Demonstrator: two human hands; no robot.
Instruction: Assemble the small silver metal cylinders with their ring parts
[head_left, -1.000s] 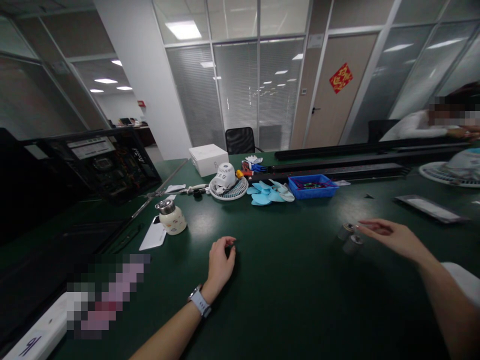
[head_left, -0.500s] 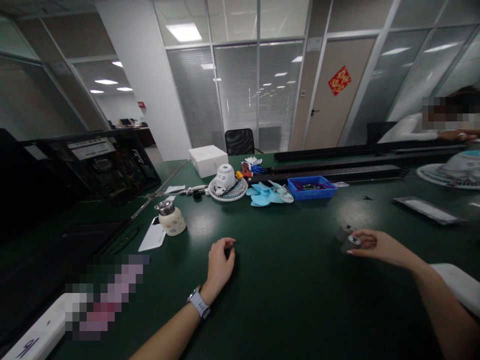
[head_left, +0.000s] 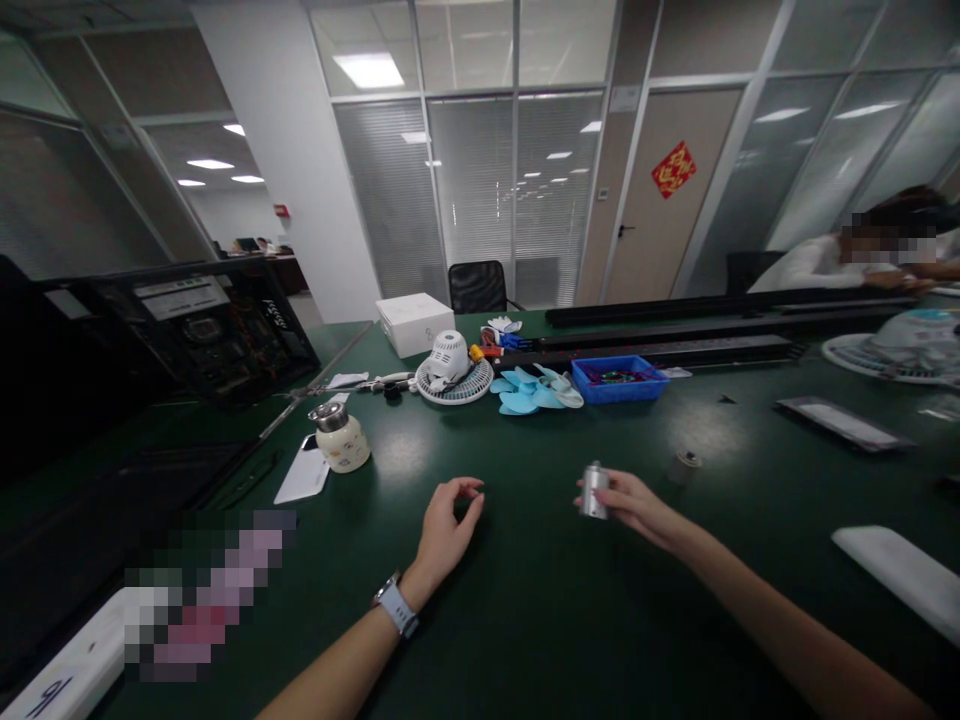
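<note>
Between the thumb and fingers of my right hand (head_left: 630,503) is a silver metal cylinder with a short stub on its top, which looks like a small motor (head_left: 595,491). It is held nearly upright, above the dark green table. A second small motor (head_left: 685,466) of like size stands on the table beyond my right forearm. My left hand (head_left: 450,520), with a watch (head_left: 396,605) at its wrist, rests at the table's middle. Its fingers are loosely curled and apart from the thumb, with nothing in them.
Light blue fan blades (head_left: 529,390), a blue tray (head_left: 621,380) of small parts and a white fan base (head_left: 450,365) lie ahead. A cream bottle (head_left: 343,440) stands at left near an open computer case (head_left: 217,325). At right lies a white piece (head_left: 896,575); a person (head_left: 817,265) sits farther back.
My right hand has lifted one motor away from the other and carried it left, toward the middle. The other motor stays standing. My left hand has shifted slightly right.
</note>
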